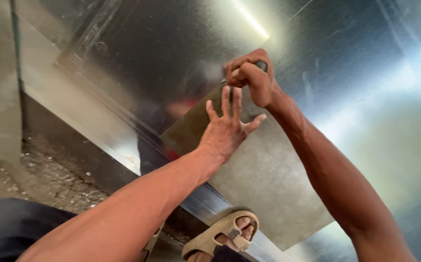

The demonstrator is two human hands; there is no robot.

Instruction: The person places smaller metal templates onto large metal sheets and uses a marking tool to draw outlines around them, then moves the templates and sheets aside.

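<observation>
My left hand (pixel 226 128) lies flat with its fingers spread on a dull grey metal plate (pixel 269 179). That plate rests on top of a large shiny metal sheet (pixel 171 53). Just beyond it, my right hand (pixel 252 75) is clenched around a dark tool handle (pixel 262 65) at the plate's far edge. The tool's working end is hidden by the fist. Both forearms reach in from the bottom of the view.
My foot in a tan sandal (pixel 222 236) stands at the near edge of the shiny sheet. Rough concrete floor with grit (pixel 31 170) lies to the left. A bright strip of light (pixel 252 22) reflects off the sheet at the top.
</observation>
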